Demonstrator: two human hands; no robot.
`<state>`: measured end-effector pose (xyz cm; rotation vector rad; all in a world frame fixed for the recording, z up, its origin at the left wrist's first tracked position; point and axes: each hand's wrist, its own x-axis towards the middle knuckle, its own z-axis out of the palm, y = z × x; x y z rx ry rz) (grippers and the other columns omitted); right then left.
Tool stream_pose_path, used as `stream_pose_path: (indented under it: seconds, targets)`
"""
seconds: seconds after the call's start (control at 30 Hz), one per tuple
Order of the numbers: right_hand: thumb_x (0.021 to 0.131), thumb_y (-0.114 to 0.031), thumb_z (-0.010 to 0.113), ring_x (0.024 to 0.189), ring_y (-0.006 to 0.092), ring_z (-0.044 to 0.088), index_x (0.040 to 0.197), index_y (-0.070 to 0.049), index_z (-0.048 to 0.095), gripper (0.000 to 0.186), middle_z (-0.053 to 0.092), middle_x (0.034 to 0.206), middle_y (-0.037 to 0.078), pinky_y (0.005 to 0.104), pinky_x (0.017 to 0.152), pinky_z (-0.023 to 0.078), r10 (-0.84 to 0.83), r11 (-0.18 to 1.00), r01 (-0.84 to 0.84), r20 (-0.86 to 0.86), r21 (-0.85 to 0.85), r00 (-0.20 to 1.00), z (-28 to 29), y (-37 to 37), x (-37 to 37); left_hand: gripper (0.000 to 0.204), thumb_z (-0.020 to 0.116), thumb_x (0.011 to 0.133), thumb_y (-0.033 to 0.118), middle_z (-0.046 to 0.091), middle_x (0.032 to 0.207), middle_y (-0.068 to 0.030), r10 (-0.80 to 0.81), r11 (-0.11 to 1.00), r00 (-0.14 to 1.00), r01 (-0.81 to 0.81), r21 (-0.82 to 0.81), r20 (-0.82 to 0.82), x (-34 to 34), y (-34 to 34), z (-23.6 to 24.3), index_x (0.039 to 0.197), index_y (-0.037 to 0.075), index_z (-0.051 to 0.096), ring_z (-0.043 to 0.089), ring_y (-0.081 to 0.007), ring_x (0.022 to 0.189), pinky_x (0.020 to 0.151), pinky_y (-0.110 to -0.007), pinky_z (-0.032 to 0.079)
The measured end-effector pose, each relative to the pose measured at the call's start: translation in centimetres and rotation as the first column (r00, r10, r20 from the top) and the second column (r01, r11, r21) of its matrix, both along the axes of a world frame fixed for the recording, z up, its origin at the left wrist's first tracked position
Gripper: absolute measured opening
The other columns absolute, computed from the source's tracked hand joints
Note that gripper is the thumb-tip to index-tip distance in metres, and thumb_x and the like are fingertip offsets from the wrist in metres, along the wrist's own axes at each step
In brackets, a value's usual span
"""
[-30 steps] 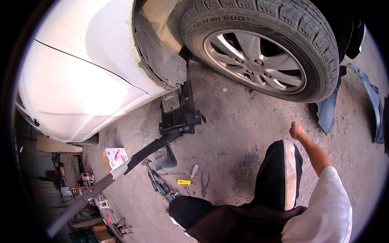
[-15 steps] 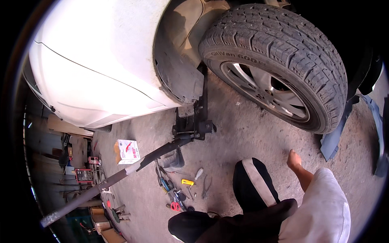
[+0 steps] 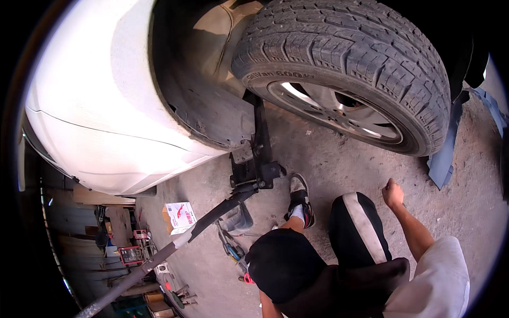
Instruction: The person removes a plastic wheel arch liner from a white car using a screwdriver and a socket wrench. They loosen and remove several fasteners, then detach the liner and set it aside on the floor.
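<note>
In the head view, the right hand (image 3: 393, 194) is curled in a fist, contents impossible to tell, near the wheel (image 3: 344, 58) beside the white car (image 3: 95, 132); the left hand is hidden. A shoe (image 3: 300, 199) knocking the jack (image 3: 257, 172) could shift it.

The floor (image 3: 466, 222) gives room toward its right edge; the wheel (image 3: 342, 79) blocks the far edge, the jack (image 3: 220, 211) the left.
</note>
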<state>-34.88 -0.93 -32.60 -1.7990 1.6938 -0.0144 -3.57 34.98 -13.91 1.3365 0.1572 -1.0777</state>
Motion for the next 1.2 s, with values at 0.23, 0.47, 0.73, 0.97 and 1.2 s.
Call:
stream_pose_path:
  seconds: [0.23, 0.47, 0.73, 0.97, 1.2]
  targets:
    - [0.08, -0.012, 0.059, 0.082, 0.0329, 0.063, 0.099, -0.006, 0.059, 0.02, 0.064, 0.088, 0.016, 0.0406, 0.07, 0.05, 0.477, 0.879, -0.281, 0.72, -0.385, 0.504, 17.8, 4.1, 12.6, 0.025, 0.055, 0.088, 0.017, 0.066, 0.088, -0.0103, -0.123, 0.992, 0.982, 0.123, 0.008, 0.14, 4.7, -2.2, 6.3, 0.105, -0.002, 0.06, 0.063, -0.0155, 0.078, 0.07, -0.029, 0.052]
    - [0.087, -0.026, 0.058, 0.092, 0.0291, 0.063, 0.113, -0.005, 0.059, 0.033, 0.064, 0.105, 0.015, 0.0353, 0.079, 0.048, 0.336, 0.601, -0.783, 0.939, -0.157, 0.07, 15.6, 11.4, 22.3, 0.028, 0.053, 0.089, 0.018, 0.064, 0.099, -0.0111, -0.117, 0.984, 0.909, 0.052, 0.169, 0.401, 0.8, -4.7, 11.0, 0.107, -0.003, 0.058, 0.063, -0.0198, 0.085, 0.078, -0.032, 0.052]
    - [0.075, -0.013, 0.061, 0.081, 0.03, 0.063, 0.103, -0.006, 0.061, 0.028, 0.063, 0.089, 0.015, 0.038, 0.066, 0.05, 0.594, 0.567, -0.758, 0.798, -0.322, 0.105, 19.7, 11.9, 20.5, 0.046, 0.068, 0.08, 0.018, 0.061, 0.105, -0.0096, -0.25, 0.968, 0.828, 0.216, 0.126, 0.501, 0.6, -1.4, 12.3, 0.117, -0.003, 0.05, 0.06, -0.0203, 0.095, 0.084, -0.03, 0.047]
    - [0.067, -0.012, 0.06, 0.07, 0.0215, 0.056, 0.1, -0.01, 0.057, 0.033, 0.049, 0.073, 0.006, 0.0331, 0.056, 0.049, 0.749, 0.659, -0.222, 0.601, -0.718, 0.279, 23.3, 14.6, 15.8, 0.035, 0.068, 0.075, 0.012, 0.061, 0.093, -0.0136, -0.625, 0.766, -0.278, -0.396, 0.506, 0.729, -3.5, -3.7, 10.5, 0.107, 0.002, 0.056, 0.06, -0.0236, 0.074, 0.063, -0.031, 0.046]
    - [0.08, -0.026, 0.063, 0.081, 0.0316, 0.062, 0.099, -0.007, 0.059, 0.027, 0.06, 0.085, 0.012, 0.0412, 0.063, 0.05, 0.575, 0.794, -0.451, 0.744, -0.407, 0.34, 20.2, 16.0, 14.3, 0.024, 0.07, 0.069, 0.013, 0.057, 0.072, -0.0148, -0.404, 0.757, -0.117, -0.599, 0.26, 0.907, -7.2, -2.9, 4.7, 0.088, 0.001, 0.061, 0.057, -0.0271, 0.062, 0.054, -0.034, 0.041]
